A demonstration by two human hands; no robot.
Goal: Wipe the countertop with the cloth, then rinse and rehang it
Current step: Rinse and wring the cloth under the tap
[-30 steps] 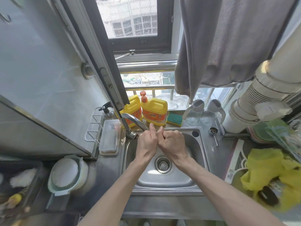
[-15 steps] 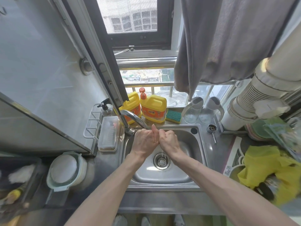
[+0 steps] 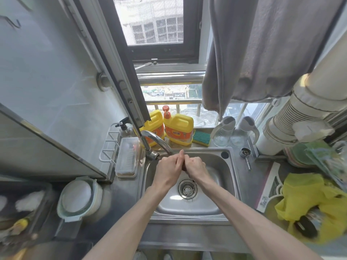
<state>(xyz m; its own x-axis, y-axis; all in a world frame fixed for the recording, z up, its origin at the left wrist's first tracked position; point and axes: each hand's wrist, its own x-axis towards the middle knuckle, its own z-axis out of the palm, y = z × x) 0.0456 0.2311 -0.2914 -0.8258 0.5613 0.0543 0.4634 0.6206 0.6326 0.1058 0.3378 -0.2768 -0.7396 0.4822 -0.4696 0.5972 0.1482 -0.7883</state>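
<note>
A large grey cloth (image 3: 262,53) hangs from above in front of the window, over the back of the sink. My left hand (image 3: 168,170) and my right hand (image 3: 195,167) are pressed together over the steel sink (image 3: 228,177), just below the faucet spout (image 3: 159,140). The fingers of both are curled closed against each other, thumbs pointing up. No cloth shows in them; only a dark sliver is visible between the palms. I cannot make out any water running.
Two yellow detergent bottles (image 3: 178,128), a green sponge (image 3: 201,137) and two glass jugs (image 3: 223,132) line the sill. A lidded box (image 3: 127,156) and lidded bowl (image 3: 79,197) sit left. A yellow bag (image 3: 309,196) lies right, under a ribbed duct (image 3: 300,117).
My hands stay pressed together over the sink and have shifted against each other, closer to the faucet. The grey cloth still hangs in the same place.
</note>
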